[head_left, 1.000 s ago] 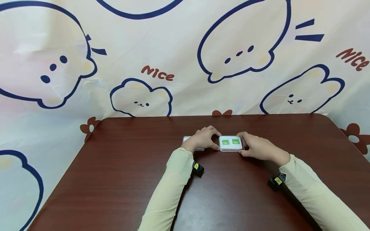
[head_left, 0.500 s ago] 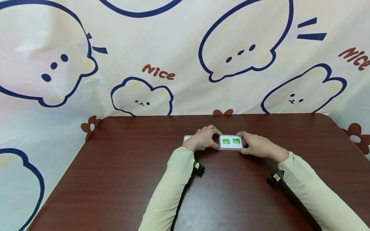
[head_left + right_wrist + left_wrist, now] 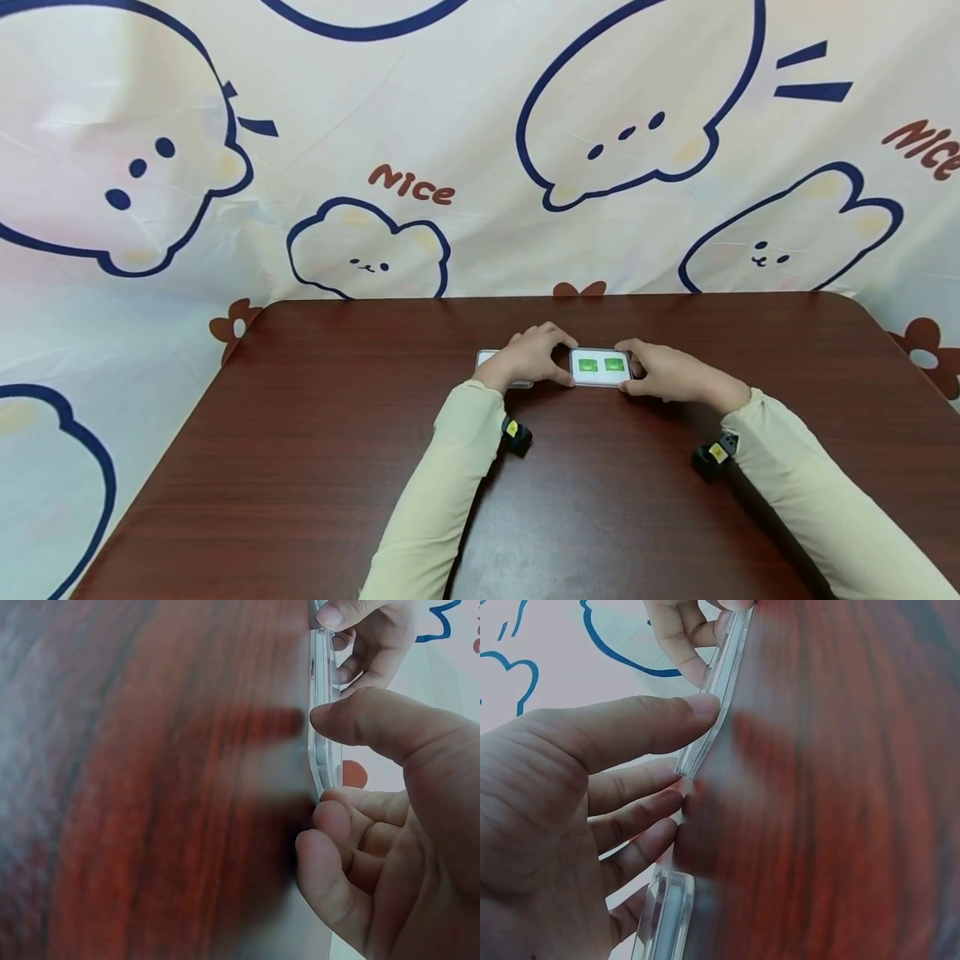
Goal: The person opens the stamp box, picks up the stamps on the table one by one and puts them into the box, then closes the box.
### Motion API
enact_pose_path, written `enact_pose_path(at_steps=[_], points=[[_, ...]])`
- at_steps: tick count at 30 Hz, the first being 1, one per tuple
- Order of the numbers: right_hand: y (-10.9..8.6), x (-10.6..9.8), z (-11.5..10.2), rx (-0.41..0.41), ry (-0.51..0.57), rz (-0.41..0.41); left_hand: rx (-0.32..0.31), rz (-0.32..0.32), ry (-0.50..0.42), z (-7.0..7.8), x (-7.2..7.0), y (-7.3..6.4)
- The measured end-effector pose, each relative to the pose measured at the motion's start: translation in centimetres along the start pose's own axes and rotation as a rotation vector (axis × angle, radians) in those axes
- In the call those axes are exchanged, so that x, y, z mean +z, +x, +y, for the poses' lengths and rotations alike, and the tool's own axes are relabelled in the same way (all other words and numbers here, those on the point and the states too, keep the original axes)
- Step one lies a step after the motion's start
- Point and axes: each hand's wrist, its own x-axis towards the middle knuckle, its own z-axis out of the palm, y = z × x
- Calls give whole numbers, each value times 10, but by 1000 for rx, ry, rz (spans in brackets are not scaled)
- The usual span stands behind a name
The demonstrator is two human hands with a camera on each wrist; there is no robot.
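Observation:
A flat clear case (image 3: 601,377) with two green squares (image 3: 588,365) on white lies between both hands near the table's far side. My left hand (image 3: 528,357) pinches its left end, the thumb on the near edge in the left wrist view. From the other side, my right hand (image 3: 675,375) grips the right end between thumb and fingers. Whether the case touches the table or is slightly raised, I cannot tell. A second clear case (image 3: 666,915) lies on the table beneath my left hand, which hides most of it in the head view.
The dark brown wooden table (image 3: 300,467) stretches toward me and to both sides. Behind its far edge hangs a pale cloth (image 3: 480,117) with cartoon outlines. A small black camera (image 3: 516,437) sits at the left wrist and another black camera (image 3: 711,458) at the right.
Both hands keep their hold on the case. Its near rim looks a little thinner than a second ago, and the right wrist has shifted slightly up in the head view.

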Motion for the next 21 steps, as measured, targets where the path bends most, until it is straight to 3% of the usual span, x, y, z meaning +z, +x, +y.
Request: enact_pose_path(at_steps=[8, 13, 17, 21], points=[[-1, 3, 0, 19, -7, 9, 8, -5, -32, -2, 0, -1], [-9, 8, -2, -18, -97, 128, 25, 21, -75, -7, -3, -6], [-22, 12, -2, -20, -142, 305, 49, 117, -56, -14, -7, -19], [-36, 11, -2, -11, -152, 425, 50, 255, 7, -26, -17, -43]])
